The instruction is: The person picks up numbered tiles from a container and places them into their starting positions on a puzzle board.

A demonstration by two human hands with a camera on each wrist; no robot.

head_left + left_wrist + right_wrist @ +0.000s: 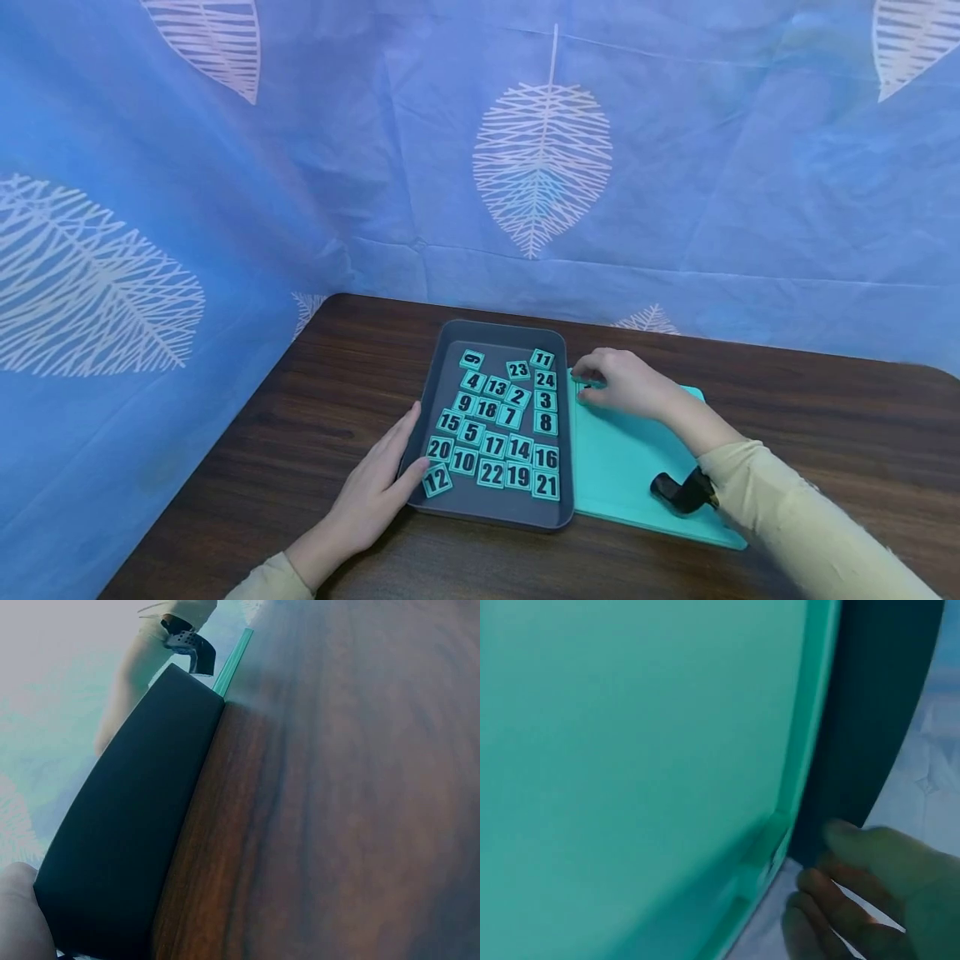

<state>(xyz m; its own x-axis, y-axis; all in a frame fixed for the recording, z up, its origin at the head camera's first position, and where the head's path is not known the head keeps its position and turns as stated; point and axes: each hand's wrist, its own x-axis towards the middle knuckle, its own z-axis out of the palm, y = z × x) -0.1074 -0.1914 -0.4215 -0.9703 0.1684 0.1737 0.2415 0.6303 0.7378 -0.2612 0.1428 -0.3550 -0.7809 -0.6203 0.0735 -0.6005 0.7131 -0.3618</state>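
Note:
A dark grey tray (495,510) holds several teal number tiles (487,408), laid loosely in rows. At its left side my left hand (375,483) holds the rim, thumb over the edge and fingers along the outer wall. A flat teal board (630,467) with a raised border lies against the tray's right side. My right hand (618,383) hovers at the board's far left corner, fingers loosely bent. In the right wrist view, a small piece (776,855) sits in that corner, its face too oblique to read; no object shows between the fingers.
The brown wooden table (315,392) has a rounded far edge. Blue cloth with white leaf prints (540,167) hangs behind it and on the left. A black curved device (682,493) on my right wrist extends over the board.

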